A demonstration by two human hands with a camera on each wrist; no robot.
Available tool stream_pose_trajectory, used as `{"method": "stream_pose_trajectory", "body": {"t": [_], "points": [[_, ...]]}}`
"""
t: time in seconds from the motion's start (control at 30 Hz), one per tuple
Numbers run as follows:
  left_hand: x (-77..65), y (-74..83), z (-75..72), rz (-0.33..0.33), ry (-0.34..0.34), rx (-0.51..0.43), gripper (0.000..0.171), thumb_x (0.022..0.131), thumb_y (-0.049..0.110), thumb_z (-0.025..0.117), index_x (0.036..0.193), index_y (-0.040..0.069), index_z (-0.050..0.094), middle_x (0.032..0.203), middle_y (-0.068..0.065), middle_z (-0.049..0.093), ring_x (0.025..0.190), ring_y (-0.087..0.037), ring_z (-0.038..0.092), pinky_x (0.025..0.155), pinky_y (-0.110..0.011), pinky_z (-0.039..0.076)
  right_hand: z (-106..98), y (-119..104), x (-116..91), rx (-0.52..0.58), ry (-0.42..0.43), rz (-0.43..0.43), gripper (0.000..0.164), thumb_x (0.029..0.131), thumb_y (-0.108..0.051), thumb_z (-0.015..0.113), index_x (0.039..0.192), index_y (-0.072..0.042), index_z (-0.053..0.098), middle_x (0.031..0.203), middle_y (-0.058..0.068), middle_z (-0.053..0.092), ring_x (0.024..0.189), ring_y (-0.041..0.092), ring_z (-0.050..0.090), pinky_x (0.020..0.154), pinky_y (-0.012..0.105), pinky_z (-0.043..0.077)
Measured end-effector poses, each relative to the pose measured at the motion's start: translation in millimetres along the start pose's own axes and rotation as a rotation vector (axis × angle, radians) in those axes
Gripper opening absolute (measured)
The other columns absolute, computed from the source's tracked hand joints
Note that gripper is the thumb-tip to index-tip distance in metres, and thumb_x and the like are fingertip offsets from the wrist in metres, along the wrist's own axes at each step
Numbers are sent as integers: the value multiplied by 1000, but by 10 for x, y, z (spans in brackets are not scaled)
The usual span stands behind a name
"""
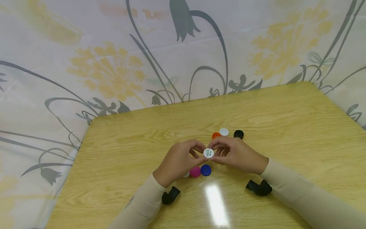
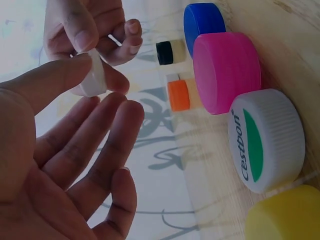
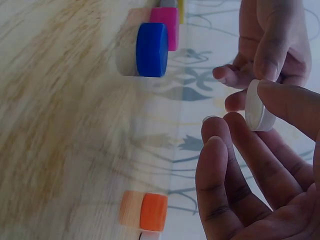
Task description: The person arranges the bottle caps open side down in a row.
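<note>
Here, pinched white cap (image 1: pixel 208 153), print (image 1: pixel 207 152) head-view only

1. We see a desk (image 1: pixel 128 143) with a yellowish wood-grain top, rounded far corners and a bright streak of light (image 1: pixel 216 205) near the front.
2. On its nearer part we find a row: a blue cap (image 1: pixel 206 170), a pink cap (image 1: pixel 195 171) just beside it, then a ridged white cap (image 2: pixel 272 142) lettered "C'estbon", and a yellow cap (image 2: pixel 287 217).
3. Farther back we have an orange cap (image 1: pixel 216 135), a plain white cap (image 1: pixel 224 132) just beside it, and a black cap (image 1: pixel 238 134) to their right.
</note>
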State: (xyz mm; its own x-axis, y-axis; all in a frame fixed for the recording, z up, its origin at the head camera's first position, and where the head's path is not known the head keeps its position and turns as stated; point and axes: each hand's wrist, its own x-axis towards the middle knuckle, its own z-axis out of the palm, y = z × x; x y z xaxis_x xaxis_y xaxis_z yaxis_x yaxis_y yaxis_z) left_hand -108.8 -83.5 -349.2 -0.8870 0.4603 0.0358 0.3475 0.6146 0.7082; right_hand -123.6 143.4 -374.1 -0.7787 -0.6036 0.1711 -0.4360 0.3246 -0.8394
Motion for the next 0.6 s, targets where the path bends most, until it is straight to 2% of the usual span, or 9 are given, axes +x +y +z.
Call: {"method": "stream_pose_trajectory", "body": {"t": [0.13, 0.4, 0.5, 0.6], "points": [[-7, -2, 16, 3, -20, 47, 19, 90, 30, 76, 104, 18, 73, 103, 8, 75, 86, -9, 69, 73, -20, 54, 2, 8, -11, -24, -32, 20, 26, 87, -13, 78, 109, -19, 66, 94, -6, 68, 81, 6, 65, 70, 27, 57], [2, -13, 99, 59, -12, 191, 20, 87, 34, 78, 98, 18, 76, 99, 5, 77, 89, -13, 71, 76, -22, 55, -32, 31, -16, -16, -117, 30, 20, 89, -18, 77, 106, -18, 66, 94, -6, 69, 82, 7, 65, 74, 28, 58], [2, -13, 159, 58, -40, 261, 20, 87, 38, 78, 97, 20, 77, 100, 8, 76, 82, -9, 67, 83, -31, 52, -53, 57, -16, -12, -171, 48, 19, 89, -23, 77, 104, -18, 67, 92, -7, 68, 81, 7, 65, 75, 27, 57], [3, -8, 226, 64, -59, 332, 21, 87, 42, 78, 96, 23, 76, 100, 12, 74, 83, -7, 64, 86, -42, 48, -67, 94, -16, -25, -220, 54, 19, 89, -27, 77, 102, -18, 67, 87, -8, 67, 77, 6, 62, 73, 25, 56]]}}
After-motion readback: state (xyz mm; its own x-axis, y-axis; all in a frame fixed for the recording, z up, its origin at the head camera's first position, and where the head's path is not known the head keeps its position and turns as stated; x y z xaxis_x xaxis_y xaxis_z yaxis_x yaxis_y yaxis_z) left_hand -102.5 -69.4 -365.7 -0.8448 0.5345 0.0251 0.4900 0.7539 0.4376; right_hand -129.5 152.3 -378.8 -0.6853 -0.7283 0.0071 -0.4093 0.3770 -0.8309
